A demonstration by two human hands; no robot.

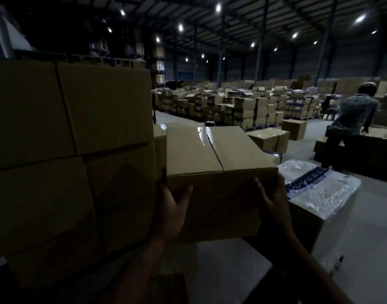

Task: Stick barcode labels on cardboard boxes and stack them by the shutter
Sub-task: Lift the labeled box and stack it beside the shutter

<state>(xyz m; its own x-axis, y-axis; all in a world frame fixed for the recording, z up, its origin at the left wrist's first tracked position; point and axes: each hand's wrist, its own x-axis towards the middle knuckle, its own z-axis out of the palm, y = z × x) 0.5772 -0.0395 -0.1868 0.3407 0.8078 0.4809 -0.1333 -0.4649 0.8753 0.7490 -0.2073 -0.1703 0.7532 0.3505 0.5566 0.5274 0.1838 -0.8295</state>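
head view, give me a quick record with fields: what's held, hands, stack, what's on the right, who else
held: taped box
left hand: grips its near left corner
right hand: grips its near right corner
stack: boxes to the left, close beside the held one
right: plastic-wrapped pack on a carton
other: person bending at far right

Two bare forearms rise from the near edge, each ending in a bare hand: the left hand [170,212] and the right hand [273,199]. No sleeve, glove, watch or ring shows on either, though the dim light may well hide small details. The wrists look slim and the fingers long.
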